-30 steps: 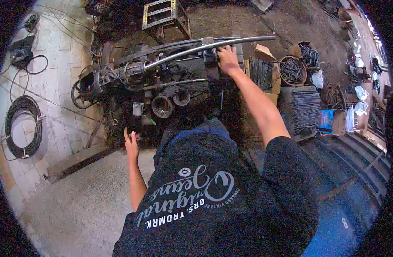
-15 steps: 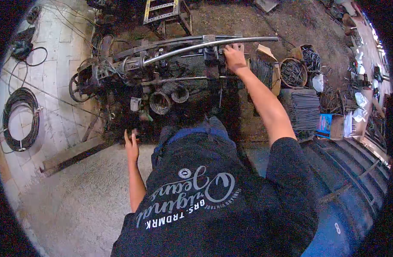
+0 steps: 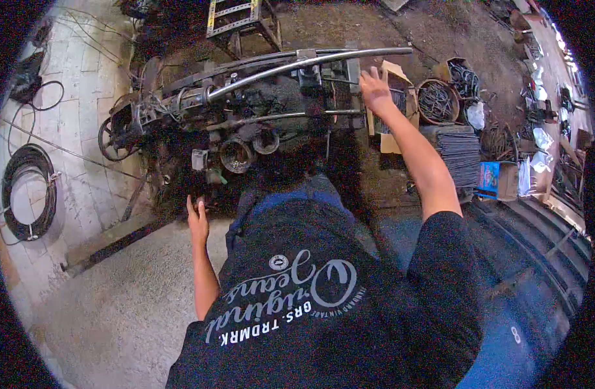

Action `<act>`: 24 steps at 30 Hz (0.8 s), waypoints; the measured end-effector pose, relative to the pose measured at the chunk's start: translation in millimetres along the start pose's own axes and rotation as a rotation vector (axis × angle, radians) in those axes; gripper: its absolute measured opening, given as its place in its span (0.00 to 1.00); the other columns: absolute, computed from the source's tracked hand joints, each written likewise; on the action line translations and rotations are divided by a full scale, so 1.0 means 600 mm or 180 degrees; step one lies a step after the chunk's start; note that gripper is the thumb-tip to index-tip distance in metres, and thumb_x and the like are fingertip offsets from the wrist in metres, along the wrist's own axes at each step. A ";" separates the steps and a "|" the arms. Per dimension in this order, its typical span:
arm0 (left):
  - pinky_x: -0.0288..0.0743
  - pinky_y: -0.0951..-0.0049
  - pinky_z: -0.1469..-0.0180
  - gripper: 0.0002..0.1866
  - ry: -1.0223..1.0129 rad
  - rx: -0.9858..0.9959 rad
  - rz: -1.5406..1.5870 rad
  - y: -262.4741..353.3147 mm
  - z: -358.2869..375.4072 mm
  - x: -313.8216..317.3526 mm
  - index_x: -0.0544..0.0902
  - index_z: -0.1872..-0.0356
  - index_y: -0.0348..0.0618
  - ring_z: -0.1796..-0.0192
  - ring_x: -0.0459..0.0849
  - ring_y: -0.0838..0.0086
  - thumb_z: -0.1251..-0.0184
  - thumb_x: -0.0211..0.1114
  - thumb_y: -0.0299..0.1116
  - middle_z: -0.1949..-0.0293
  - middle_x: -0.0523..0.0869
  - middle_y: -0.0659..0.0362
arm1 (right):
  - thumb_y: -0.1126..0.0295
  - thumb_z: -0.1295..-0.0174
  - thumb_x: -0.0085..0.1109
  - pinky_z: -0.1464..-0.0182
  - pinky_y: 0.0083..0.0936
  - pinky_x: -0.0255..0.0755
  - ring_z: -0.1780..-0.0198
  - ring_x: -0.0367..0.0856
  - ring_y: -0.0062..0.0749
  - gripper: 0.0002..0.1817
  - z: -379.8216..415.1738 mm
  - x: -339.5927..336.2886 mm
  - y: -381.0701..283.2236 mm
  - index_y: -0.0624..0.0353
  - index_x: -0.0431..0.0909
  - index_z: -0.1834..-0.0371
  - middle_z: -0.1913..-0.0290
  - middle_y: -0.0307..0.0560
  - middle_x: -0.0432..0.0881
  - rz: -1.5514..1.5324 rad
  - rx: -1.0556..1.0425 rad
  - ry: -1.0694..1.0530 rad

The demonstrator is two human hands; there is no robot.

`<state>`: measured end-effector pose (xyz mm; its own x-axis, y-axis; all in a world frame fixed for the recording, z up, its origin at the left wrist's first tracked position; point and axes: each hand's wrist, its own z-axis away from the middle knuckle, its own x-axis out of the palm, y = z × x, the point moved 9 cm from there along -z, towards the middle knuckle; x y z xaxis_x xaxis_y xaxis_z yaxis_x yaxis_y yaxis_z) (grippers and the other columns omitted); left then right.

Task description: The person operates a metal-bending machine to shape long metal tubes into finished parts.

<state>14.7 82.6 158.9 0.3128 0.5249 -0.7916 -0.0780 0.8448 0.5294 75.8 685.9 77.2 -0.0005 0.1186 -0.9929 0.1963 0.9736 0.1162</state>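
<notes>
My right hand is raised past the right end of a dark metal machine, its fingers apart. A thin rod sticks out of the machine towards its fingertips. Beneath and beside this hand stands an open cardboard box with dark rods in it. A long shiny metal bar runs along the top of the machine. Low on the left, my left hand hangs beside my body with its fingers stretched out, holding nothing. Two round metal cups sit on the machine's near side.
A round tub of metal pieces and a stack of dark rods are on the right. A blue box stands beside the stack. On the left lies a coil of black cable. A metal stand is behind the machine.
My right hand has moved right, away from the machine's end block, and its fingers have spread. My left hand stays low and open. The view has shifted slightly.
</notes>
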 end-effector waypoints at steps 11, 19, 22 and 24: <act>0.72 0.69 0.53 0.29 -0.0376 0.0888 0.0199 0.182 -0.088 0.039 0.55 0.30 0.41 0.57 0.80 0.68 0.28 0.52 0.37 0.57 0.80 0.51 | 0.64 0.51 0.59 0.48 0.60 0.62 0.46 0.73 0.47 0.11 0.311 0.131 0.078 0.57 0.82 0.67 0.59 0.48 0.81 -0.1502 0.1756 -0.1251; 0.60 0.62 0.36 0.29 0.0242 0.2795 -0.0585 0.475 -0.101 0.049 0.61 0.34 0.34 0.39 0.70 0.55 0.33 0.58 0.34 0.42 0.72 0.43 | 0.59 0.50 0.63 0.40 0.67 0.52 0.42 0.72 0.49 0.13 0.571 0.196 0.062 0.47 0.85 0.61 0.55 0.49 0.83 -0.2227 0.3717 -0.1421; 0.60 0.60 0.36 0.29 0.0261 0.3346 -0.1206 0.585 -0.098 0.102 0.63 0.35 0.35 0.38 0.69 0.52 0.34 0.59 0.36 0.41 0.71 0.42 | 0.57 0.51 0.63 0.38 0.68 0.48 0.38 0.68 0.51 0.15 0.597 0.234 0.058 0.47 0.85 0.61 0.50 0.51 0.81 -0.2385 0.4278 -0.1362; 0.62 0.59 0.37 0.30 -0.0170 0.3344 -0.1342 0.623 -0.123 0.158 0.65 0.37 0.34 0.39 0.70 0.50 0.34 0.59 0.40 0.41 0.71 0.42 | 0.57 0.51 0.64 0.37 0.67 0.46 0.37 0.67 0.51 0.15 0.580 0.240 0.064 0.47 0.85 0.61 0.50 0.51 0.81 -0.2609 0.4439 -0.1265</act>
<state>-54.6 455.9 259.0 0.1681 0.1927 -0.9668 0.8688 0.4344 0.2376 424.6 672.4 -69.5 -0.3487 -0.5686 -0.7451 0.9368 -0.1869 -0.2958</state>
